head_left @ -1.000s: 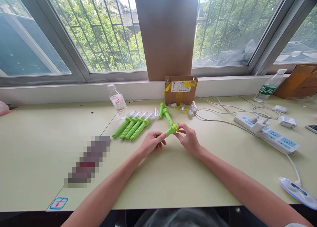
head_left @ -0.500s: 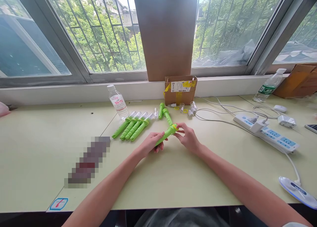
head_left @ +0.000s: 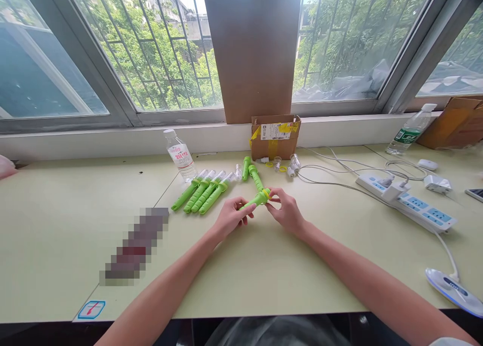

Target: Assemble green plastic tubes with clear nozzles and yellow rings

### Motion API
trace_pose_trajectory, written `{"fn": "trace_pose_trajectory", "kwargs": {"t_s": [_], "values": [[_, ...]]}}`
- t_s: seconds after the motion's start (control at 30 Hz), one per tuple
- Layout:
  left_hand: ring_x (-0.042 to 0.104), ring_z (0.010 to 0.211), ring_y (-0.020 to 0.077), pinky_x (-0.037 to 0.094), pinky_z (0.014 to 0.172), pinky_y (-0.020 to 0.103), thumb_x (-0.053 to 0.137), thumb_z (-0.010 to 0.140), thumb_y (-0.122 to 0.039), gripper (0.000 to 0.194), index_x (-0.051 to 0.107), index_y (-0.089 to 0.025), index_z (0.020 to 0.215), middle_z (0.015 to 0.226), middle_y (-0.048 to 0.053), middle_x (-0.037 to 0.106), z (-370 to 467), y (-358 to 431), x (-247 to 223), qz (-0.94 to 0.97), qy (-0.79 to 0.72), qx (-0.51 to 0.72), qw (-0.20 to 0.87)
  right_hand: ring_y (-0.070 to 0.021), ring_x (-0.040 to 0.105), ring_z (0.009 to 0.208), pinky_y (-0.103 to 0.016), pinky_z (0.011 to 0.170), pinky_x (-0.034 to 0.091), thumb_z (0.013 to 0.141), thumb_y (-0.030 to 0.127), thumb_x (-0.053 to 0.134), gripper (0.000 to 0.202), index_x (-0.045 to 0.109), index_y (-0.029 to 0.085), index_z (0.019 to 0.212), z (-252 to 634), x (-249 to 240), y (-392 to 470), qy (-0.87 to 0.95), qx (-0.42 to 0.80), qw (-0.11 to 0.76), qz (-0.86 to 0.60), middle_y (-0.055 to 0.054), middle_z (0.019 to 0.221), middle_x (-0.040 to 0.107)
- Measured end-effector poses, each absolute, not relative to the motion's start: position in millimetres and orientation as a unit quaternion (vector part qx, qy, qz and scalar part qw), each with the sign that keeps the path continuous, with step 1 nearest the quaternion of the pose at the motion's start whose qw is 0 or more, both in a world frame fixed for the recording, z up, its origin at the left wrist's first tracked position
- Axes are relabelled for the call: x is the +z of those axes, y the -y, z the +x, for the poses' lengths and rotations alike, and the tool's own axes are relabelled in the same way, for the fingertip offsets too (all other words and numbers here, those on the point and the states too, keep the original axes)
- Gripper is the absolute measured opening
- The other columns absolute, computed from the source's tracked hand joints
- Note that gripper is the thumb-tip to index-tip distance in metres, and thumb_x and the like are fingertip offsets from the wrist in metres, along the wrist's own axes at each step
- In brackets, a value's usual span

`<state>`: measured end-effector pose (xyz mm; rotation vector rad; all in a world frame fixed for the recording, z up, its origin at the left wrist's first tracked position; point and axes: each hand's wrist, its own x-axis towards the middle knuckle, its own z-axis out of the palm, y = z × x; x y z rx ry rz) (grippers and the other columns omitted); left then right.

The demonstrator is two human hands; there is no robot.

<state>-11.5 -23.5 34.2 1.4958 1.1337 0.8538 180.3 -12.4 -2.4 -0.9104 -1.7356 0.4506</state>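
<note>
My left hand (head_left: pixel 234 214) is closed around a green plastic handle (head_left: pixel 257 200), which slants up to the right just over the table. A yellow ring (head_left: pixel 266 194) sits at the handle's upper end, pinched by the fingertips of my right hand (head_left: pixel 285 209). Just beyond lie two more green handles, one ribbed (head_left: pixel 255 178) and one short-looking (head_left: pixel 246 168). To the left rest several green handles with clear tubes on their ends (head_left: pixel 207 195). A loose clear tube (head_left: pixel 238 172) stands near them.
Loose yellow rings (head_left: pixel 283 169) and clear caps (head_left: pixel 295 163) lie before a small cardboard box (head_left: pixel 275 144). A water bottle (head_left: pixel 181 157) stands left of it. A power strip (head_left: pixel 426 210) with cables lies on the right, and a pixelated patch (head_left: pixel 134 248) covers something on the left.
My left hand has shifted slightly up and to the right along the green handle, with its fingers regripped. My right hand stays at the yellow ring, almost unmoved.
</note>
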Motion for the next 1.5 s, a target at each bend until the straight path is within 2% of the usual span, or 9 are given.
{"fn": "trace_pose_trajectory", "kwargs": {"t_s": [0.3, 0.37, 0.5, 0.6, 0.7, 0.8, 0.97, 1.27, 1.5], "values": [[0.054, 0.046, 0.0102, 0.036, 0.042, 0.021, 0.051, 0.079, -0.058, 0.044, 0.054, -0.015, 0.078, 0.07, 0.005, 0.065, -7.7, 28.0, 37.2, 0.607, -0.469, 0.298, 0.568, -0.0216, 0.064, 0.098, -0.044, 0.077, 0.061, 0.083, 0.029, 0.058, 0.015, 0.046, 0.024, 0.091, 181.0, -5.4, 10.5, 0.733, 0.165, 0.538, -0.382, -0.006, 0.105, 0.065], [0.052, 0.045, 0.0096, 0.033, 0.041, 0.02, 0.048, 0.081, -0.059, 0.044, 0.054, -0.015, 0.076, 0.068, 0.003, 0.063, -7.8, 28.0, 38.3, 0.629, -0.47, 0.287, 0.549, -0.0213, 0.064, 0.098, -0.043, 0.076, 0.061, 0.084, 0.029, 0.057, 0.013, 0.047, 0.024, 0.09, 181.6, -5.7, 10.1, 0.732, 0.165, 0.542, -0.378, -0.006, 0.106, 0.065], [0.038, 0.04, 0.0058, 0.026, 0.04, 0.02, 0.043, 0.084, -0.058, 0.047, 0.051, -0.016, 0.066, 0.058, -0.002, 0.053, -7.2, 28.3, 40.1, 0.688, -0.481, 0.278, 0.466, -0.0207, 0.065, 0.095, -0.041, 0.073, 0.062, 0.084, 0.029, 0.057, 0.011, 0.049, 0.023, 0.089, 181.9, -5.9, 9.8, 0.729, 0.158, 0.551, -0.374, -0.007, 0.106, 0.065], [0.037, 0.042, 0.0066, 0.026, 0.042, 0.019, 0.054, 0.078, -0.055, 0.038, 0.05, -0.018, 0.079, 0.055, -0.006, 0.05, -5.5, 30.1, 38.0, 0.691, -0.489, 0.296, 0.442, -0.0211, 0.064, 0.098, -0.04, 0.074, 0.062, 0.084, 0.027, 0.058, 0.011, 0.049, 0.023, 0.09, 180.7, -5.5, 10.6, 0.73, 0.155, 0.554, -0.37, -0.007, 0.107, 0.065], [0.044, 0.047, 0.0083, 0.029, 0.045, 0.018, 0.065, 0.072, -0.048, 0.036, 0.044, -0.02, 0.084, 0.055, -0.008, 0.051, -3.9, 31.7, 33.4, 0.684, -0.492, 0.32, 0.432, -0.0216, 0.063, 0.101, -0.04, 0.076, 0.061, 0.083, 0.024, 0.058, 0.012, 0.049, 0.023, 0.091, 179.5, -4.7, 11.8, 0.732, 0.151, 0.554, -0.367, -0.008, 0.108, 0.065], [0.052, 0.055, 0.0103, 0.036, 0.052, 0.019, 0.063, 0.075, -0.043, 0.031, 0.043, -0.02, 0.077, 0.059, -0.005, 0.056, -3.7, 31.6, 30.8, 0.685, -0.482, 0.348, 0.421, -0.0216, 0.063, 0.101, -0.04, 0.077, 0.061, 0.084, 0.024, 0.058, 0.011, 0.049, 0.023, 0.091, 178.5, -4.3, 12.3, 0.732, 0.149, 0.555, -0.366, -0.007, 0.107, 0.065], [0.043, 0.041, 0.0062, 0.033, 0.041, 0.018, 0.063, 0.074, -0.044, 0.031, 0.047, -0.018, 0.073, 0.064, -0.002, 0.062, -5.6, 29.5, 35.0, 0.666, -0.487, 0.345, 0.447, -0.0215, 0.063, 0.098, -0.042, 0.076, 0.06, 0.084, 0.026, 0.056, 0.011, 0.049, 0.023, 0.091, 176.7, -5.0, 12.2, 0.729, 0.145, 0.55, -0.381, -0.007, 0.106, 0.064], [0.05, 0.046, 0.0086, 0.032, 0.037, 0.018, 0.055, 0.077, -0.053, 0.039, 0.057, -0.015, 0.071, 0.07, 0.004, 0.063, -7.8, 28.8, 38.9, 0.65, -0.489, 0.313, 0.49, -0.0214, 0.063, 0.095, -0.042, 0.075, 0.06, 0.084, 0.024, 0.054, 0.01, 0.049, 0.023, 0.093, 177.6, -2.8, 13.8, 0.733, 0.151, 0.54, -0.386, -0.007, 0.107, 0.063], [0.033, 0.036, 0.0047, 0.024, 0.036, 0.018, 0.041, 0.084, -0.059, 0.048, 0.059, -0.014, 0.082, 0.052, -0.003, 0.05, -8.5, 29.1, 39.5, 0.656, -0.474, 0.279, 0.517, -0.0212, 0.064, 0.096, -0.042, 0.076, 0.06, 0.084, 0.024, 0.055, 0.009, 0.05, 0.023, 0.091, 180.7, -3.2, 12.3, 0.728, 0.16, 0.548, -0.378, -0.007, 0.108, 0.064]]}}
